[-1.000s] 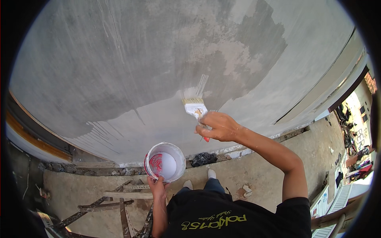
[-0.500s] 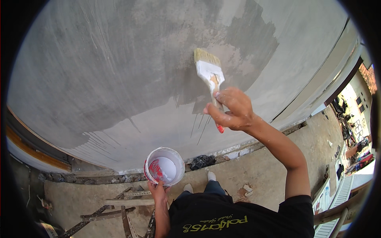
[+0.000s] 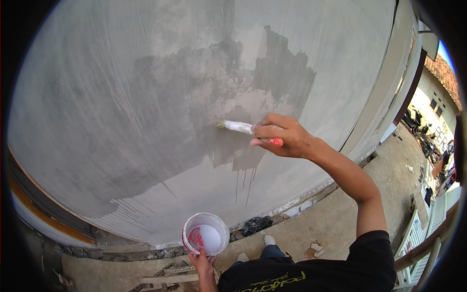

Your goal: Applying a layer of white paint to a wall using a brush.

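Observation:
My right hand [image 3: 284, 135] is closed around the handle of a wide paintbrush [image 3: 238, 127], which I see nearly edge-on. White paint coats its ferrule, the handle's end is red, and its bristle tips meet the grey wall [image 3: 180, 107]. Dark wet patches spread over that wall, with thin drips running down from their lower edges. Low in front of me, my left hand [image 3: 202, 263] grips the near rim of a white bucket [image 3: 206, 234]. White liquid lies inside it, beside a red-stained patch.
A wooden trestle [image 3: 170, 278] stands on the concrete floor at lower left. A black plastic bag [image 3: 257, 225] lies at the wall's foot. Rubble [image 3: 315, 250] sits on the floor nearby. White metal railings [image 3: 428, 228] and a wooden pole [image 3: 430, 238] are at right.
The brush has moved down and left along the wall and turned from its broad face to nearly edge-on. The whole view has shifted, with the bucket now lower in it.

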Demonstrator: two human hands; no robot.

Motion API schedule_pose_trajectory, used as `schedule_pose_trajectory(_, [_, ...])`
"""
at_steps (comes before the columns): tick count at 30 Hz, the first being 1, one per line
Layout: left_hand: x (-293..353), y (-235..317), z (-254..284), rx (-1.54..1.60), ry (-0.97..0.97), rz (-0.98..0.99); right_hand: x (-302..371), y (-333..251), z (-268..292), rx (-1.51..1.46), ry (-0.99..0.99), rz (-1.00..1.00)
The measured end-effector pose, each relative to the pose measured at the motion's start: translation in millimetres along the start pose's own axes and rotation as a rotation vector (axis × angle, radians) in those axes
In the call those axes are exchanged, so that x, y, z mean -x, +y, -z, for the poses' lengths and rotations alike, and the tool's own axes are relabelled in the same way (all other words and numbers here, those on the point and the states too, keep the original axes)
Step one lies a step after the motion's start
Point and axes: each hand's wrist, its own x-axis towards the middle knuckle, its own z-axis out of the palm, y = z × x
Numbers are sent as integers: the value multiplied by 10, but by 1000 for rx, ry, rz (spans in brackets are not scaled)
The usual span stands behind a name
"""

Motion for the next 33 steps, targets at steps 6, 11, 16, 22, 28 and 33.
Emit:
schedule_pose_trajectory(6, [-48, -68, -18, 15, -28, -30, -991, 348, 1399, 417, 341, 303])
schedule_pose_trajectory(11, [-38, -47, -59, -10, -41, -12, -1047, 294, 1362, 653, 427, 322])
schedule_pose_trajectory(16, [11, -48, -30, -6, -51, -30, -349, -69, 281, 483, 113, 432])
schedule_pose_trajectory(22, [48, 9, -9, 14, -85, 40, 548, -399, -748, 58, 65, 131])
schedule_pose_trajectory(28, [44, -46, 23, 1, -54, -23, 1062, -925, -1485, -263, 350, -558])
schedule_pose_trajectory(33, [125, -29, 123, 24, 27, 125, 1471, -1293, -1846, -1148, 708, -1530])
